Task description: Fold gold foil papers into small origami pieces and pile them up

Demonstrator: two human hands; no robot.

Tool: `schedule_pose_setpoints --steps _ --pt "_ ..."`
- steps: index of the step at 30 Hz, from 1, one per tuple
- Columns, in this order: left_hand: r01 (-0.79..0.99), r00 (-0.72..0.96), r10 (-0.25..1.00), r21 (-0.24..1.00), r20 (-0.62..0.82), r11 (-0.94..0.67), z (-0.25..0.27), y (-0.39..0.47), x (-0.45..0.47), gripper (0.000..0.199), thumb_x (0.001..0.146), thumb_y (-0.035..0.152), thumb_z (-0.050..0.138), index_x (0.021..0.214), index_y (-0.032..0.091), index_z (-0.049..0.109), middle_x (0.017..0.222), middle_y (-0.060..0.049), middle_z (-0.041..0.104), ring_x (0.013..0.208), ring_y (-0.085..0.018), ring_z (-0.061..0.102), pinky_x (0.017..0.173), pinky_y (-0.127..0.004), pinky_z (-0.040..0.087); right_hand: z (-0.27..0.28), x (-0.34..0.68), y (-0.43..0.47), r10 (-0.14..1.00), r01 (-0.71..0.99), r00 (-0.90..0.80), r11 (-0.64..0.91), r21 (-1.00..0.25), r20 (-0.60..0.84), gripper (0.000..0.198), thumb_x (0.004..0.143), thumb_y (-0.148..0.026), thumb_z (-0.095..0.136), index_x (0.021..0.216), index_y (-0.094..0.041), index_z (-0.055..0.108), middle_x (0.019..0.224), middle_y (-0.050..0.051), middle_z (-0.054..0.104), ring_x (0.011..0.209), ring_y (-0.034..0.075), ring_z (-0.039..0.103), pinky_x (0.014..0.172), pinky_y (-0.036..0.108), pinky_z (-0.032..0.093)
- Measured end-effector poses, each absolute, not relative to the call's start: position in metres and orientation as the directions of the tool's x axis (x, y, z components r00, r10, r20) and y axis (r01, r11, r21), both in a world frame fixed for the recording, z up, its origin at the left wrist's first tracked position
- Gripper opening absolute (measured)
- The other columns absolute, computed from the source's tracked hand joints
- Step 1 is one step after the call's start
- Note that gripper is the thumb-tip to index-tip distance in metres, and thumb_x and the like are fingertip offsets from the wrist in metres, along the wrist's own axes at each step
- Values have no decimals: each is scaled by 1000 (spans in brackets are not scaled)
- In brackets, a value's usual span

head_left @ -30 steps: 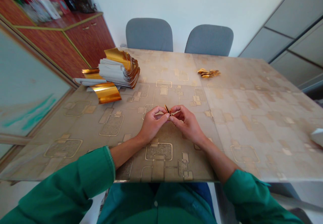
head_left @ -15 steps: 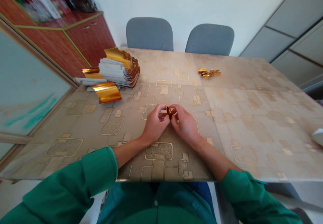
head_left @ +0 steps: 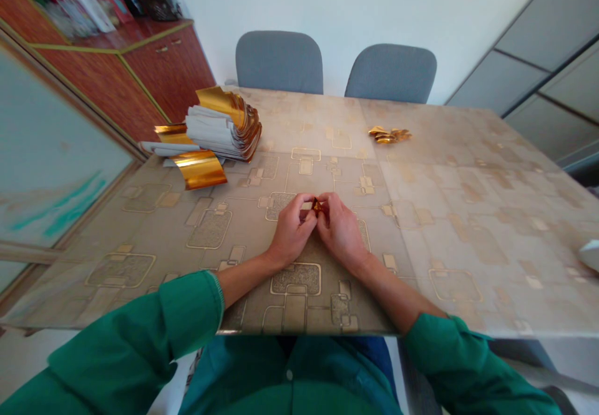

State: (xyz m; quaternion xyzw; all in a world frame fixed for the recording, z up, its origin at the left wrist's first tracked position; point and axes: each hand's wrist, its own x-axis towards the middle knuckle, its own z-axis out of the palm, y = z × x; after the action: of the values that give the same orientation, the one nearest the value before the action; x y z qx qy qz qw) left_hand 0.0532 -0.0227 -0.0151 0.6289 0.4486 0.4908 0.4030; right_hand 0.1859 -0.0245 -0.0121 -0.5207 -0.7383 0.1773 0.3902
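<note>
A small folded piece of gold foil paper [head_left: 317, 206] is pinched between my two hands, over the middle of the table near its front. My left hand [head_left: 293, 224] grips its left side with thumb and index finger. On the other side, my right hand [head_left: 340, 226] is closed on it too, the fingertips almost meeting those of the left. Most of the paper is hidden behind my fingers. At the back left lies a thick stack of gold and white paper sheets [head_left: 213, 131], with a loose curled gold sheet [head_left: 200, 169] in front.
Several folded gold pieces [head_left: 389, 135] lie in a small heap at the back right. The table [head_left: 444, 215] has a patterned cover. Two grey chairs [head_left: 279, 62] stand behind it, and a wooden cabinet [head_left: 163, 72] is at the left. A white object [head_left: 589, 254] sits at the right edge.
My fingers have shifted slightly around the gold paper, and less of it shows, now as a small pointed shape. Both hands stay in nearly the same place.
</note>
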Motion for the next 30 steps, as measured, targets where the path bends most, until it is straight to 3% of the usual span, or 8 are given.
schedule_pose_setpoints --steps 4,9,13,17,22,30 --pt "91 129 969 970 212 -224 -18 -19 53 18 86 20 53 102 16 57 100 -5 67 91 -16 66 81 -27 54 -11 187 -24 921 591 -157 377 -713 357 17 87 -18 45 103 -21 50 88 7 67 75 19 63 68 32 48" --pt "103 118 975 975 186 -199 -19 -19 53 19 83 22 58 101 16 60 98 -5 68 87 -16 68 80 -28 54 -6 191 -24 897 591 -210 434 -680 390 19 90 -17 46 108 -20 51 101 10 64 86 20 62 74 34 49" --pt "99 143 977 980 160 -175 -16 -21 54 20 82 25 60 100 16 62 99 -6 69 85 -16 68 76 -27 55 -1 197 -22 885 587 -241 459 -667 397 22 92 -17 48 113 -20 54 104 9 59 81 17 60 72 31 49" --pt "96 177 976 985 128 -146 -15 -22 53 19 81 26 62 97 16 63 93 -4 70 81 -17 69 70 -25 55 3 201 -19 866 584 -289 497 -641 408 13 93 -17 49 100 -20 59 96 5 57 76 14 57 70 27 47" --pt "155 167 977 975 133 -160 -15 -22 51 16 81 25 61 95 16 64 92 -4 71 84 -18 69 72 -26 55 6 203 -21 849 650 -329 522 -553 414 15 94 -14 47 87 -19 60 87 4 56 77 14 55 71 27 45" --pt "110 189 977 986 100 -123 -16 -21 51 14 81 27 64 91 16 63 83 -2 70 74 -16 69 68 -26 56 3 206 -19 819 627 -390 571 -530 421 19 97 -20 45 91 -20 64 87 5 60 81 16 56 72 28 44"
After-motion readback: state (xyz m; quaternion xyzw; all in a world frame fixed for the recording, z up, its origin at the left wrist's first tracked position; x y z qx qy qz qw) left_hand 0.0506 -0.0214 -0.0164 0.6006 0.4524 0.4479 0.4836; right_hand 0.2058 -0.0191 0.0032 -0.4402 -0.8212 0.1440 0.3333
